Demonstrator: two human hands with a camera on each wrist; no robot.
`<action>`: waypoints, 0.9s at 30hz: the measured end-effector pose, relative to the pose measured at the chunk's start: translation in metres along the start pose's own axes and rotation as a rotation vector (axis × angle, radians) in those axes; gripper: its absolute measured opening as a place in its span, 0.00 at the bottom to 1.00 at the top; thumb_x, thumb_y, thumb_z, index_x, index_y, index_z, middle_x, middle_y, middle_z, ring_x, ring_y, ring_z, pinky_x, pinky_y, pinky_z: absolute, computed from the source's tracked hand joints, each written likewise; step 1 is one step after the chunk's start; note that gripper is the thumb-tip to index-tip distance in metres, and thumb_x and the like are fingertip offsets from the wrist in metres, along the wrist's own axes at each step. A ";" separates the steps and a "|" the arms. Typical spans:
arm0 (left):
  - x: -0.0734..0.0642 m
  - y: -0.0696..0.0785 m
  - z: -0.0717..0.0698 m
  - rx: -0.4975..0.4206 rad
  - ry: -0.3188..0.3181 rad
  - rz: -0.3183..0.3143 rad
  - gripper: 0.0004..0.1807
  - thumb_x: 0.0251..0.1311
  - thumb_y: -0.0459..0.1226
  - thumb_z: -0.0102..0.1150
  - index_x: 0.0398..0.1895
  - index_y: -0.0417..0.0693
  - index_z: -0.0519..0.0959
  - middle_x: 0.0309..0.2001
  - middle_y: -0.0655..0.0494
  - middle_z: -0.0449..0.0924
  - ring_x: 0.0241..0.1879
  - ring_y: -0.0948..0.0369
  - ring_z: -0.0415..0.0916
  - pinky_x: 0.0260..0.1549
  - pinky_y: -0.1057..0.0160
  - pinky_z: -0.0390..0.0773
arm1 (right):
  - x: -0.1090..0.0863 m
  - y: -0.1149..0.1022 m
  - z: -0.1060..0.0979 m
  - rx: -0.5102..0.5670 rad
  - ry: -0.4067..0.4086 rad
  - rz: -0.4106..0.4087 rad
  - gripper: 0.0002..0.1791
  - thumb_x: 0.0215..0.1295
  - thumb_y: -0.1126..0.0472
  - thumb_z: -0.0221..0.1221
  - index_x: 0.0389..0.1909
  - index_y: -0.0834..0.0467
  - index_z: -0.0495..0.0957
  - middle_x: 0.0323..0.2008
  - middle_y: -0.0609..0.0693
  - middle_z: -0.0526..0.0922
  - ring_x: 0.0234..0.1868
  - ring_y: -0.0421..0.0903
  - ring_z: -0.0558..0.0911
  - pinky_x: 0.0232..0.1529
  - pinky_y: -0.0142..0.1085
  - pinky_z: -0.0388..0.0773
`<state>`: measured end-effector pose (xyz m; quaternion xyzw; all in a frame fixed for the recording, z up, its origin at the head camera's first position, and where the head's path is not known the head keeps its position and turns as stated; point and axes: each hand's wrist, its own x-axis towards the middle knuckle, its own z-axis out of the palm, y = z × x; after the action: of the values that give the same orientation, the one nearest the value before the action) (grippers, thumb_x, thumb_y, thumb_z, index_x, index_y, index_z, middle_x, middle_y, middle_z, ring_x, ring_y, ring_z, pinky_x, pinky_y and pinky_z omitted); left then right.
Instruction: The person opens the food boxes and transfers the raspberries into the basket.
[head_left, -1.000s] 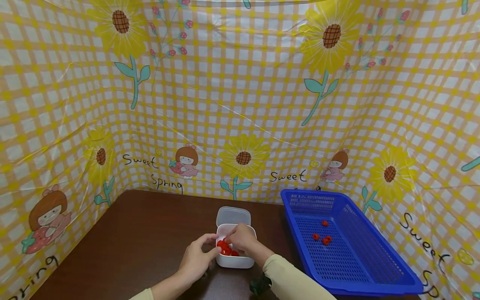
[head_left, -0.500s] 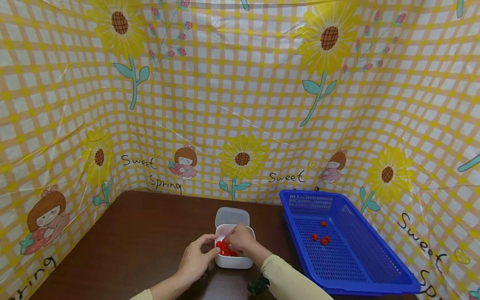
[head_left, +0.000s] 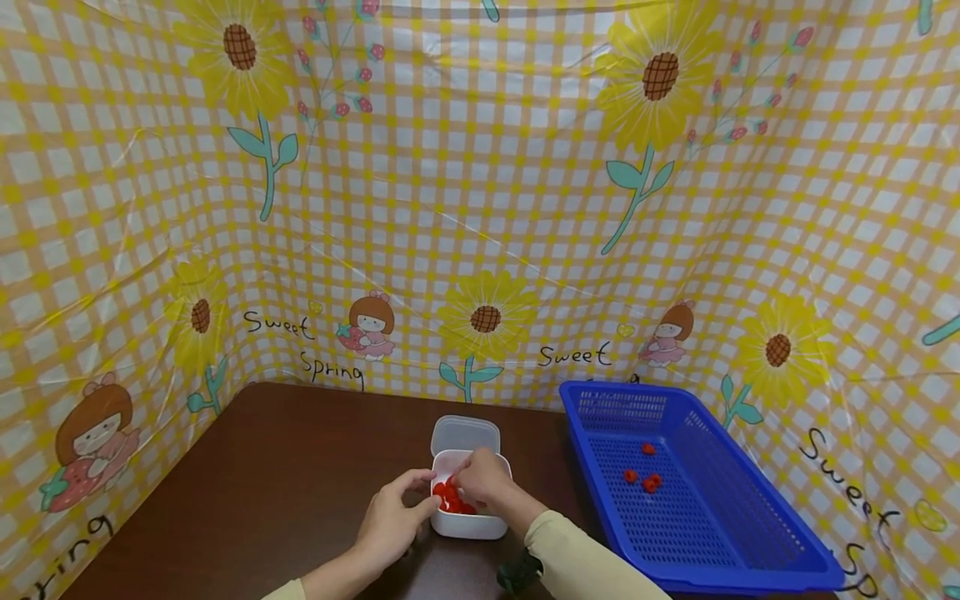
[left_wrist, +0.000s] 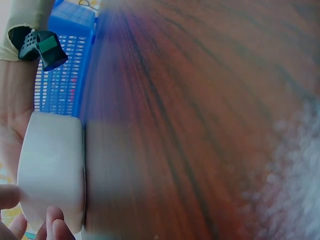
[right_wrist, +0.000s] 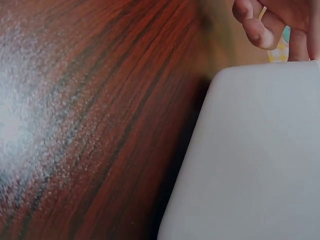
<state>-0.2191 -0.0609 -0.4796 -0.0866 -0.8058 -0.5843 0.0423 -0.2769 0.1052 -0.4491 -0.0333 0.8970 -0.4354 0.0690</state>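
Observation:
A small white plastic box (head_left: 470, 525) stands on the dark wooden table, with several small shiny red pieces (head_left: 448, 497) inside. My left hand (head_left: 393, 512) holds the box at its left side, thumb and forefinger at the rim. In the left wrist view, fingertips (left_wrist: 54, 220) lie against the box's outer wall. My right hand (head_left: 486, 482) reaches into the box from the right, fingers bent down among the red pieces. Its fingertips are largely hidden, and I cannot tell whether they pinch a piece.
Behind the box lies a translucent lid (head_left: 465, 435). A blue perforated basket (head_left: 600, 500) stands to the right, with a few red pieces (head_left: 651, 482) on its floor. A checked, flower-printed cloth (head_left: 420, 208) encloses the table (head_left: 300, 450) at the back and sides.
The right hand's fingers shift slightly among the red pieces, which have moved a little inside the box. The left hand and box stay in place.

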 end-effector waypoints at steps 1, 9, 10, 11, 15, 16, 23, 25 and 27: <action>0.000 0.000 0.000 -0.001 0.000 0.000 0.20 0.62 0.40 0.66 0.57 0.49 0.80 0.45 0.51 0.82 0.16 0.55 0.77 0.08 0.63 0.72 | -0.001 0.000 -0.001 -0.008 0.003 -0.009 0.06 0.60 0.71 0.59 0.27 0.68 0.84 0.13 0.48 0.71 0.09 0.38 0.62 0.09 0.24 0.60; 0.001 0.001 0.000 -0.013 -0.006 -0.010 0.20 0.63 0.40 0.66 0.57 0.49 0.79 0.48 0.45 0.82 0.16 0.54 0.77 0.08 0.63 0.72 | 0.000 -0.001 -0.006 -0.101 0.032 -0.082 0.07 0.59 0.70 0.61 0.29 0.68 0.86 0.19 0.52 0.79 0.16 0.40 0.71 0.13 0.27 0.67; 0.000 0.001 0.000 -0.016 -0.008 -0.007 0.20 0.63 0.40 0.66 0.57 0.49 0.79 0.48 0.44 0.82 0.17 0.54 0.77 0.08 0.63 0.72 | 0.000 -0.002 -0.007 -0.114 0.035 -0.091 0.07 0.59 0.69 0.61 0.30 0.68 0.86 0.21 0.53 0.81 0.18 0.41 0.73 0.15 0.27 0.69; 0.000 0.001 0.000 -0.016 -0.009 -0.006 0.20 0.63 0.39 0.66 0.57 0.49 0.79 0.48 0.44 0.81 0.17 0.53 0.77 0.08 0.63 0.72 | -0.001 -0.003 -0.007 -0.127 0.042 -0.101 0.07 0.58 0.69 0.62 0.31 0.68 0.86 0.23 0.54 0.83 0.20 0.42 0.75 0.17 0.28 0.71; 0.000 0.000 0.000 -0.012 -0.007 0.002 0.19 0.62 0.39 0.66 0.57 0.49 0.79 0.49 0.43 0.81 0.17 0.53 0.78 0.08 0.62 0.72 | -0.004 -0.007 -0.012 -0.142 0.052 -0.116 0.07 0.58 0.69 0.62 0.33 0.69 0.87 0.28 0.54 0.85 0.25 0.43 0.76 0.21 0.30 0.72; 0.000 -0.001 0.000 -0.008 -0.005 0.004 0.19 0.62 0.39 0.66 0.57 0.49 0.79 0.49 0.43 0.81 0.17 0.53 0.78 0.08 0.62 0.72 | -0.005 -0.009 -0.013 -0.138 0.051 -0.120 0.07 0.58 0.69 0.62 0.33 0.69 0.87 0.28 0.54 0.85 0.26 0.43 0.75 0.21 0.30 0.70; 0.002 -0.003 0.000 -0.007 -0.009 0.004 0.19 0.62 0.39 0.66 0.57 0.49 0.80 0.48 0.44 0.82 0.18 0.54 0.78 0.09 0.62 0.72 | -0.006 -0.012 -0.028 -0.047 0.024 -0.092 0.07 0.62 0.68 0.62 0.35 0.67 0.87 0.17 0.47 0.72 0.16 0.40 0.64 0.15 0.28 0.60; 0.002 -0.003 0.000 -0.008 -0.010 0.002 0.19 0.62 0.38 0.66 0.57 0.50 0.80 0.48 0.44 0.82 0.18 0.53 0.79 0.10 0.61 0.73 | -0.007 -0.013 -0.033 -0.022 0.015 -0.076 0.07 0.64 0.68 0.62 0.36 0.66 0.87 0.15 0.46 0.69 0.13 0.39 0.61 0.14 0.27 0.59; 0.001 -0.002 0.000 -0.006 -0.007 0.002 0.19 0.62 0.38 0.66 0.57 0.50 0.80 0.48 0.45 0.82 0.18 0.54 0.79 0.10 0.61 0.73 | -0.008 -0.015 -0.039 0.001 0.004 -0.054 0.07 0.65 0.68 0.61 0.37 0.66 0.87 0.16 0.47 0.71 0.12 0.38 0.59 0.13 0.27 0.58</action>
<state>-0.2208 -0.0613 -0.4814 -0.0895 -0.8042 -0.5863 0.0397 -0.2748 0.1272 -0.4126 -0.0564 0.8956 -0.4377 0.0554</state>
